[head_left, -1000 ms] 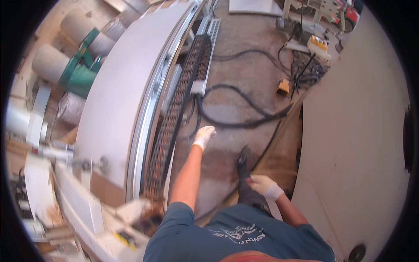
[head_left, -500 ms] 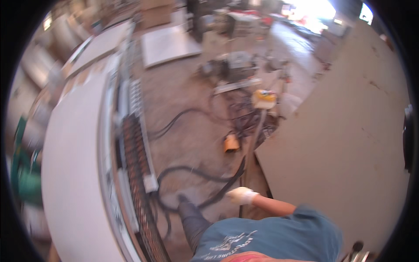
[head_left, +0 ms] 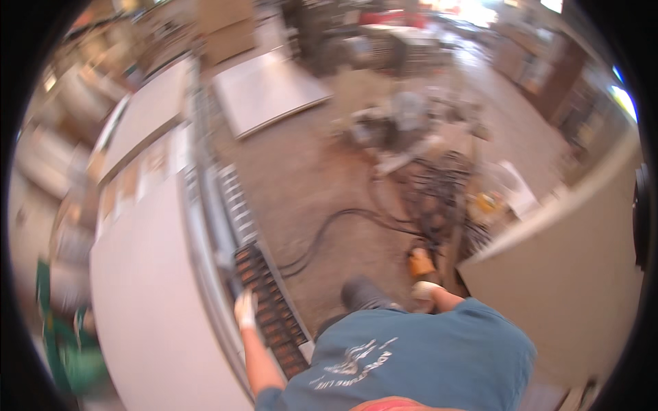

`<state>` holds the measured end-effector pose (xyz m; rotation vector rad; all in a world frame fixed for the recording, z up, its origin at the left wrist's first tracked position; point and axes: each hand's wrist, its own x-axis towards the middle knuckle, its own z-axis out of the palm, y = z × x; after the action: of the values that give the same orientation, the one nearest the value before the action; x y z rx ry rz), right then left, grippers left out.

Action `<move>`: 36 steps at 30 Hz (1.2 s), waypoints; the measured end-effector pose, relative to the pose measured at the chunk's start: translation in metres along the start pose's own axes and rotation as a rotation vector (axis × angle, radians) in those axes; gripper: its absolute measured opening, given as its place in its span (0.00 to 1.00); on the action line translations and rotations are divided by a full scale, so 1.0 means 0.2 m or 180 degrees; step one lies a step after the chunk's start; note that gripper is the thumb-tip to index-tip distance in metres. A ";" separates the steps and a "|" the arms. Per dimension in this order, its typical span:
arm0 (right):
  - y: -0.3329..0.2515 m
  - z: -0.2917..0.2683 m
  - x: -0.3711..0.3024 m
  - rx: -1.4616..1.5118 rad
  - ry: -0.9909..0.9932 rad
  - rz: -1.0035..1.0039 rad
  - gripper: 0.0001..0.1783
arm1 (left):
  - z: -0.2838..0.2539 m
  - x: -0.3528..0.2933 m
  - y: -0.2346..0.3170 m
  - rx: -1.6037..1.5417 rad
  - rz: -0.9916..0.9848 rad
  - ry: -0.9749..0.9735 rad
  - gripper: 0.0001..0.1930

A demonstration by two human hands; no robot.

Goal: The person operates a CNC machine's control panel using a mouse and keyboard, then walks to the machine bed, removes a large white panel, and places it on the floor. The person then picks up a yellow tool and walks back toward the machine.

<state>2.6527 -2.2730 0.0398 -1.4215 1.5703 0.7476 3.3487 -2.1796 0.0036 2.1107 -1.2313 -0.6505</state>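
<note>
My left hand, in a pale glove, is stretched forward at the side of a long machine bed, beside a dark cable chain with orange-brown gaps. Its fingers look extended and hold nothing I can see; blur hides whether they touch the metal rail. A large pale board lies flat on the bed to its left. My right hand, also gloved, is low in front of my body, just nearer than an orange housing on the floor. Its fingers are blurred.
A large pale panel rises close on my right. Black cables cross the floor ahead toward a tangled heap. Farther off are dusty machinery, a white board and cardboard boxes. Green equipment stands at far left.
My left hand has come into view beside the cable chain. The view has swung, and the right-hand panel appears more edge-on. My right hand is now nearer the orange housing in the picture.
</note>
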 end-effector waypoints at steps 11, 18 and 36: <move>-1.39 -1.74 1.58 -0.4379 0.0762 -0.1867 0.14 | -0.65 1.59 -0.14 -0.5472 -0.2081 0.2598 0.40; -4.24 -2.77 1.71 -0.3302 0.1566 -0.4269 0.22 | -0.57 1.72 -0.37 -0.5232 -0.3065 0.4103 0.30; -6.73 -1.59 1.39 -0.2780 0.0671 -0.3114 0.31 | -0.65 1.91 -0.06 -0.4155 -0.3731 0.5253 0.32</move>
<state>3.9126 -2.9050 0.0903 -2.6504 0.4456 0.6748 3.6154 -2.4813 0.0434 1.1162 1.1428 0.1096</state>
